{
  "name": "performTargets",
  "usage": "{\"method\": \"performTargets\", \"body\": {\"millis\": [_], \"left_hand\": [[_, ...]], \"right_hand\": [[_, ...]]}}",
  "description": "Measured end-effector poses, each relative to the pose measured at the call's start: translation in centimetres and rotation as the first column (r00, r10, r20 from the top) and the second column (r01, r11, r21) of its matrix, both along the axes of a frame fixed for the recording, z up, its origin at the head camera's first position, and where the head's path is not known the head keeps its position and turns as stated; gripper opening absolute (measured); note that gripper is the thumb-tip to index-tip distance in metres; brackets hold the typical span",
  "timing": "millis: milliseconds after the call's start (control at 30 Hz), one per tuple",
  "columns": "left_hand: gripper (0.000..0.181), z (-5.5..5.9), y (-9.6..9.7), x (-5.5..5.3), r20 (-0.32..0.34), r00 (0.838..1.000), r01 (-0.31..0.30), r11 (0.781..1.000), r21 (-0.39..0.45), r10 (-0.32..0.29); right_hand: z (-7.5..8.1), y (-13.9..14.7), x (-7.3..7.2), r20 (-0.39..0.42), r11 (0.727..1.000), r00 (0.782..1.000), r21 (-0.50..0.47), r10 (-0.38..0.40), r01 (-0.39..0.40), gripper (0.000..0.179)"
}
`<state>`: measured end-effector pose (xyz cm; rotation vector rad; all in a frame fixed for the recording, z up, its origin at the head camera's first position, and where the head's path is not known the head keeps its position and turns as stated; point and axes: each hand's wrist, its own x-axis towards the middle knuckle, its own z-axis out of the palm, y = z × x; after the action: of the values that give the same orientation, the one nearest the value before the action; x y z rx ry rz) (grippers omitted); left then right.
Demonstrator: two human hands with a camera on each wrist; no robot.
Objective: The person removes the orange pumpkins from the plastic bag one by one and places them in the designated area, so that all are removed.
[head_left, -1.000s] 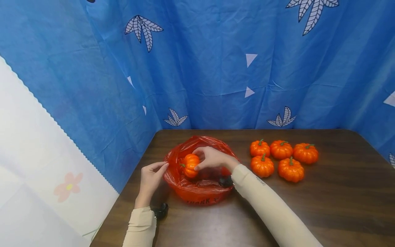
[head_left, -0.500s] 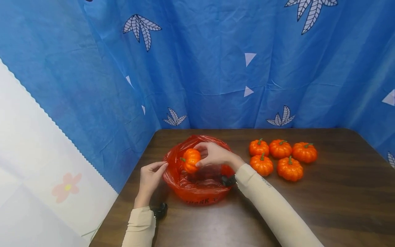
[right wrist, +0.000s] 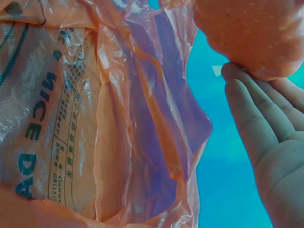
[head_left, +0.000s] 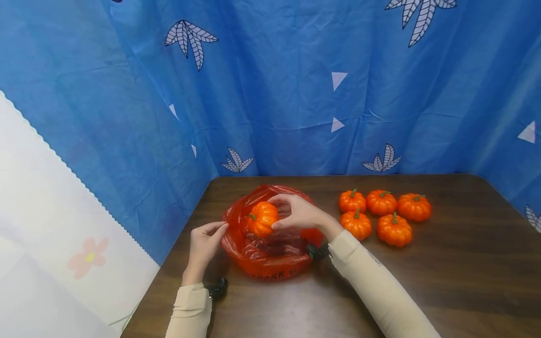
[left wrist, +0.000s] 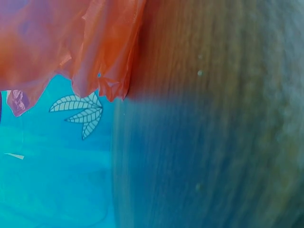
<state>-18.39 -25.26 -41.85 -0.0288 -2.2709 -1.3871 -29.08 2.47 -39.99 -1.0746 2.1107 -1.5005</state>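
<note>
A red plastic bag (head_left: 270,270) stands on the table with its mouth spread wide and printed letters on its front. My left hand (head_left: 204,245) pinches the bag's left rim between thumb and fingers. Over the mouth of the bag, my right hand (head_left: 297,213) grips a small orange pumpkin (head_left: 263,219) from its right side, the green stem pointing left. In the right wrist view, fingertips touch the underside of the pumpkin (right wrist: 251,33), beside the bag's creased inner wall (right wrist: 114,118). The left wrist view shows the bag (left wrist: 107,52) but not the hand.
Several orange pumpkins (head_left: 381,203) with green stems stand in two rows on the brown wooden table (head_left: 465,263), right of the bag. A blue curtain (head_left: 296,94) hangs behind the table. Black wrist devices (head_left: 217,288) sit at both cuffs.
My right hand has lifted the pumpkin a little, up and slightly to the right, from lower in the bag's mouth. The left hand keeps its pinch on the rim.
</note>
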Motion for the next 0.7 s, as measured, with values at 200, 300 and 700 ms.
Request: {"method": "performTargets", "body": {"millis": [200, 300, 700], "left_hand": [[0.017, -0.1, -0.1, 0.0, 0.028, 1.000, 0.001, 1.000, 0.005, -0.001], [0.017, -0.2, -0.1, -0.1, 0.021, 1.000, 0.004, 1.000, 0.011, -0.004], [0.014, -1.0, -0.3, -0.6, -0.004, 1.000, -0.022, 1.000, 0.011, 0.022]], "right_hand": [[0.2, 0.8, 0.7, 0.014, 0.998, 1.000, -0.062, -0.006, 0.006, 0.068], [0.2, 1.2, 1.0, 0.013, 0.996, 1.000, -0.087, -0.013, 0.014, 0.068], [-0.4, 2.3, 2.3, 0.014, 0.989, 1.000, -0.149, -0.021, 0.023, 0.068]]}}
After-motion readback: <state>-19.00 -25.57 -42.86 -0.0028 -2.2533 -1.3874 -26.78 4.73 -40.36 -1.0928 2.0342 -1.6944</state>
